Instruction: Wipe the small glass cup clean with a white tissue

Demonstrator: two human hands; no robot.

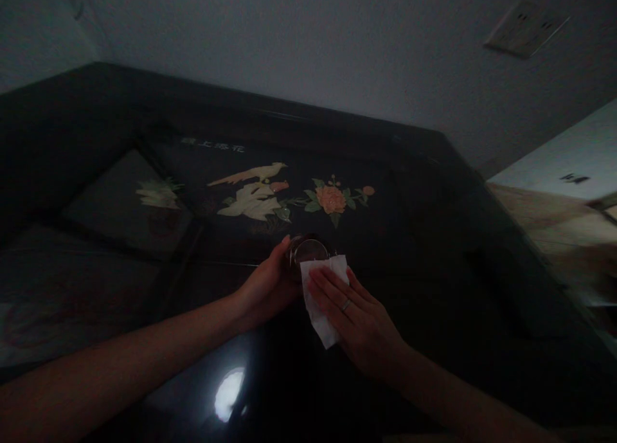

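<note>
My left hand [267,285] is closed around the side of a small round object with a shiny rim [308,249], whose kind I cannot make out in the dim light. A white tissue [322,327] lies under the fingers of my right hand [359,314], pressed against the object's near face. A ring shows on one of the right fingers. The tissue hides the lower part of the round face. Both hands are above a dark glossy surface [409,250].
Inlaid in the dark surface are a pale bird [263,173] and a pink flower [331,199], with a line of characters [212,146] beyond. A grey wall [270,44] rises behind, bearing a socket plate [525,28]. Reflections show at left, and a bright light spot [229,391] in front.
</note>
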